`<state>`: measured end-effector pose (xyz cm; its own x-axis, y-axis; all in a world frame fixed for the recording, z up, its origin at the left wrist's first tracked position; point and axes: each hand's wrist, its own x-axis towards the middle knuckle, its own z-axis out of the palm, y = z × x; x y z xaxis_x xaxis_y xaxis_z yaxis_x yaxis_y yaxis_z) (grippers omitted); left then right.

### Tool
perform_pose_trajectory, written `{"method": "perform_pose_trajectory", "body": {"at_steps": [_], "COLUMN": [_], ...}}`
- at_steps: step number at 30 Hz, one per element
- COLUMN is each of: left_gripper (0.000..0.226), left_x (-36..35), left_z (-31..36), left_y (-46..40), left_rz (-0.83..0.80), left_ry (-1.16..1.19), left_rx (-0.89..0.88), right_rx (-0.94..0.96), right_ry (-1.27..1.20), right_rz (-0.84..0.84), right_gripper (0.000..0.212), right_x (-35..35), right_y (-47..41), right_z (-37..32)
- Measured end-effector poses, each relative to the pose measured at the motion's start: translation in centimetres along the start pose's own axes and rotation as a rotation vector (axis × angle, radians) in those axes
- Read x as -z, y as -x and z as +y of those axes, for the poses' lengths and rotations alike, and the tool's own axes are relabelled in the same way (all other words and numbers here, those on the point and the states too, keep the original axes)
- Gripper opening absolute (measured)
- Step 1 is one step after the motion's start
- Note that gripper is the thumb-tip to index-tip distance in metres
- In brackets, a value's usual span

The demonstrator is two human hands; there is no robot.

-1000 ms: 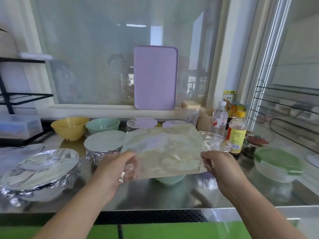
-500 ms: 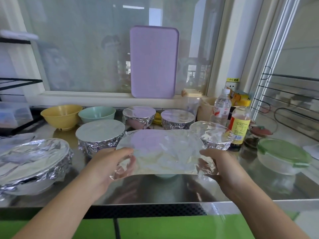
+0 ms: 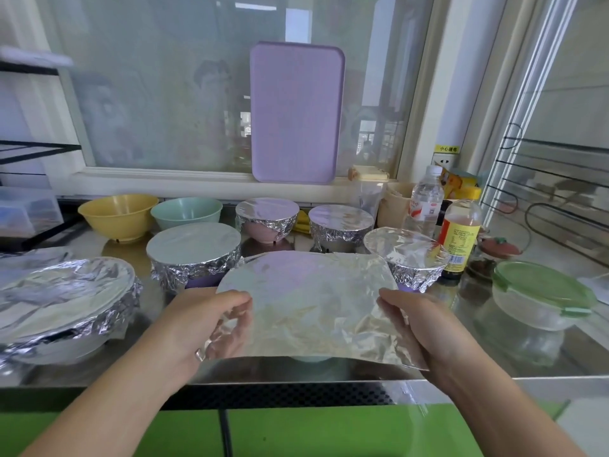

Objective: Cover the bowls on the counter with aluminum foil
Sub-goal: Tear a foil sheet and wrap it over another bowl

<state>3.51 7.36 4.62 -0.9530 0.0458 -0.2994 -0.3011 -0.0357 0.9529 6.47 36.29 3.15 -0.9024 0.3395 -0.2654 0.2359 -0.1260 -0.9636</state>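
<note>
Foil sheet (image 3: pixel 309 301) has dropped flatter over the pale green bowl (image 3: pixel 311 358) at lower centre, left hand (image 3: pixel 201 321) and right hand (image 3: pixel 425 324) pinching opposite edges; crimping looks next.

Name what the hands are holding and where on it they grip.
A sheet of aluminum foil: the left hand pinches its left edge, the right hand its right edge, above a mostly hidden bowl.
</note>
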Motion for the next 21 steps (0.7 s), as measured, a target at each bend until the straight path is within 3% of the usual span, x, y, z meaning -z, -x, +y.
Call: {"method": "perform_pose_trajectory", "body": {"at_steps": [7, 11, 13, 16, 18, 21], "left_gripper": [0.009, 0.022, 0.035, 0.037, 0.037, 0.028], "left_x": [-0.4, 0.0, -0.4, -2.6, -4.6, -6.2], "left_z": [0.1, 0.0, 0.6, 2.2, 2.8, 2.4], "left_y": [1.1, 1.3, 2.0, 1.8, 0.0, -3.0], "left_rz": [0.037, 0.4, 0.476, 0.302, 0.119, -0.054], "left_ry": [0.072, -0.468, -0.754, -0.953, -1.09, -1.279], "left_rx": [0.008, -0.368, -0.623, -0.885, -0.878, -0.815], "right_rx": [0.021, 0.181, 0.37, 0.687, 0.801, 0.843], "right_ry": [0.032, 0.201, 0.489, 0.837, 0.938, 1.109], "right_rz": [-0.038, 0.061, 0.218, 0.257, 0.07, -0.207], "right_gripper": [0.028, 0.032, 0.02, 0.02, 0.032, 0.03], "right_x": [0.3, 0.6, 0.6, -0.9, -2.6, -5.8], "right_y": [0.8, 1.4, 1.8, 2.1, 1.5, -0.2], "right_z": [-0.2, -0.9, -1.6, -2.9, -3.5, -3.2]}}
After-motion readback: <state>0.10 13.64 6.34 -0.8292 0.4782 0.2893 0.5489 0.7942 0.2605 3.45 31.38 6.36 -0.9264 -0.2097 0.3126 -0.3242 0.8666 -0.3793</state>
